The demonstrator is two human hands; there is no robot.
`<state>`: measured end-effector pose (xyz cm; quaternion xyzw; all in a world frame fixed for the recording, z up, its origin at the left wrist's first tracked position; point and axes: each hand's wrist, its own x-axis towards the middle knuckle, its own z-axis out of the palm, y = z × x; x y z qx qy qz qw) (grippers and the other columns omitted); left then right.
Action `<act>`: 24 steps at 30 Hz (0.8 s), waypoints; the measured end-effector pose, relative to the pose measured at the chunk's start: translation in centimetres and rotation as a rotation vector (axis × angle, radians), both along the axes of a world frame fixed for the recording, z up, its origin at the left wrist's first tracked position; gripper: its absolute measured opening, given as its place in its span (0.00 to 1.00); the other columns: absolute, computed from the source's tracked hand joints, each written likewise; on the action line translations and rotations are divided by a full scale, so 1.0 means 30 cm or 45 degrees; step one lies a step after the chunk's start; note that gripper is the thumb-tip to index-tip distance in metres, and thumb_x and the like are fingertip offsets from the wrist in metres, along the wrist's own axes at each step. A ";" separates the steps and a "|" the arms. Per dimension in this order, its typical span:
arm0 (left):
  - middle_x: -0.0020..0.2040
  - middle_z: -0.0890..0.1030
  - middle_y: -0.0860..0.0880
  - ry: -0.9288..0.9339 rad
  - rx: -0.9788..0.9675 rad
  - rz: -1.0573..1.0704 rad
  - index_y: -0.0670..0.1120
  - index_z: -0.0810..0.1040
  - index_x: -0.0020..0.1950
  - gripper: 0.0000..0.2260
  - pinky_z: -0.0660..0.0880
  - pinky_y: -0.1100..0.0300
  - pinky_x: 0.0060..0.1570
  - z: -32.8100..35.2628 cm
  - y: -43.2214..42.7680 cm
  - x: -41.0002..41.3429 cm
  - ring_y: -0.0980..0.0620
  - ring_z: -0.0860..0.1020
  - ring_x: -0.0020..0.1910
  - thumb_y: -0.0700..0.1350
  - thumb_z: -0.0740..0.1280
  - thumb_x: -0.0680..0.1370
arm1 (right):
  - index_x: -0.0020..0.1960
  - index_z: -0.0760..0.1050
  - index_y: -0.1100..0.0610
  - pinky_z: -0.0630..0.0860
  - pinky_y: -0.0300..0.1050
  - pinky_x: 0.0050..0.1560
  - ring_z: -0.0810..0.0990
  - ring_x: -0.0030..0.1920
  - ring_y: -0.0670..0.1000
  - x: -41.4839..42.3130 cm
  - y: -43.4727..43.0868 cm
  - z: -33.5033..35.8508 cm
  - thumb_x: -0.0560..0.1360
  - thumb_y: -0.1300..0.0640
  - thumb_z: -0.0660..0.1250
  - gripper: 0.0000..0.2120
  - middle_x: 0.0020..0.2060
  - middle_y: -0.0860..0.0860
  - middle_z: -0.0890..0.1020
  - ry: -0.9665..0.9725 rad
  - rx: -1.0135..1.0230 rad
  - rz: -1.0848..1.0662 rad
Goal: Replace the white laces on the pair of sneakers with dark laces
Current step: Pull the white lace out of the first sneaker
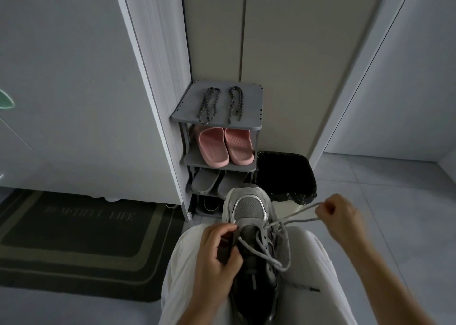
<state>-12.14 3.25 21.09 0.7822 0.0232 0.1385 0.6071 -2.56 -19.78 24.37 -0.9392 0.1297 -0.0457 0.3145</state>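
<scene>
A grey and white sneaker (249, 208) lies between my knees, toe pointing away from me. My left hand (217, 253) grips its left side by the tongue and eyelets. My right hand (338, 213) pinches the white lace (296, 215) and holds it stretched out to the right of the shoe; loose loops of the same lace lie over the eyelets. Two dark twisted laces (208, 106) (235, 104) rest side by side on top of the grey shoe rack (254, 125). The second sneaker is not in sight.
Pink slippers (225, 146) and grey slippers (206, 181) fill the rack's lower shelves. A bin with a black bag (286, 176) stands right of the rack. A dark doormat (81, 240) lies on the floor at left. White doors and walls close the space behind.
</scene>
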 end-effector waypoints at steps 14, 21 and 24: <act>0.49 0.76 0.59 0.031 -0.021 -0.012 0.53 0.75 0.53 0.16 0.73 0.70 0.46 0.010 -0.008 -0.003 0.55 0.77 0.50 0.54 0.66 0.66 | 0.44 0.70 0.55 0.70 0.35 0.36 0.69 0.31 0.43 -0.089 0.185 0.044 0.76 0.59 0.64 0.03 0.35 0.48 0.71 0.068 0.452 0.726; 0.46 0.79 0.52 0.083 -0.123 0.060 0.50 0.73 0.53 0.20 0.75 0.68 0.42 -0.007 -0.002 -0.006 0.56 0.79 0.45 0.54 0.68 0.63 | 0.39 0.72 0.53 0.69 0.38 0.41 0.72 0.38 0.45 -0.047 0.149 0.085 0.74 0.58 0.66 0.06 0.37 0.46 0.72 0.059 -0.188 0.952; 0.47 0.78 0.51 0.071 -0.118 0.046 0.51 0.73 0.53 0.18 0.75 0.67 0.42 -0.013 0.003 -0.011 0.55 0.79 0.46 0.50 0.68 0.65 | 0.42 0.72 0.57 0.71 0.48 0.40 0.76 0.40 0.56 -0.020 0.032 0.027 0.74 0.60 0.63 0.03 0.40 0.54 0.76 0.006 -0.242 0.429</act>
